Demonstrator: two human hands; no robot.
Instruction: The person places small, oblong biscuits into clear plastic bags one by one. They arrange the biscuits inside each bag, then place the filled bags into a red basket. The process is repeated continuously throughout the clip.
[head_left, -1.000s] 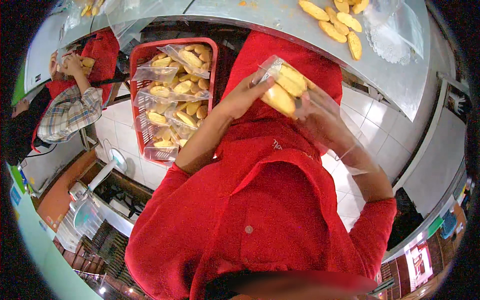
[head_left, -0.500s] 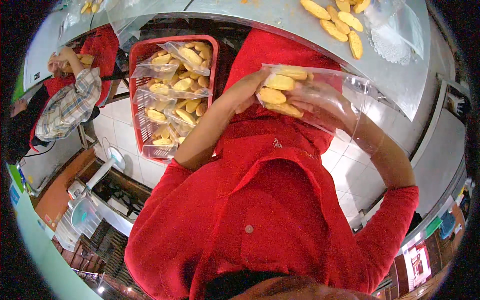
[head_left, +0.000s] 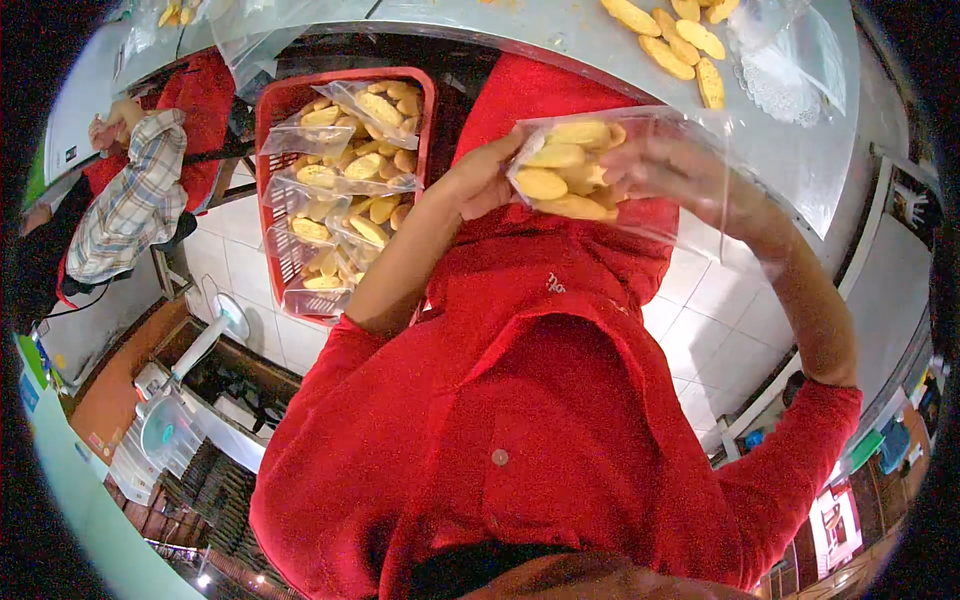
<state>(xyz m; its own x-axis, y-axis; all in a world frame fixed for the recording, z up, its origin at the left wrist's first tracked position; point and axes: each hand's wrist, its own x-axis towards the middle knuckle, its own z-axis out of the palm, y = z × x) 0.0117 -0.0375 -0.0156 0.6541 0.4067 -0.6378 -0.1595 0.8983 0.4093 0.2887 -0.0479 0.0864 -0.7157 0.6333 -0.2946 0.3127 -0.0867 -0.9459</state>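
My left hand (head_left: pixel 485 180) is closed on the left end of a clear plastic bag (head_left: pixel 690 140), held above my lap. Oval yellow biscuits (head_left: pixel 560 156) lie stacked in rows inside, at that left end. From the right, my right hand (head_left: pixel 685 180) reaches into the bag, its fingertips up against the biscuits. Motion smears these fingers, so whether they grip a biscuit is unclear.
A red plastic basket (head_left: pixel 428 130) full of bagged biscuits stands at my left. Loose biscuits (head_left: pixel 665 58) and clear plastic bags (head_left: pixel 790 75) lie on the metal table (head_left: pixel 520 22) ahead. Another person (head_left: pixel 130 200) in a plaid sleeve sits at far left.
More biscuits now sit packed at the bag's left end. My right hand has drawn back a little to the right and up, its elbow swinging outward. My left hand keeps its hold.
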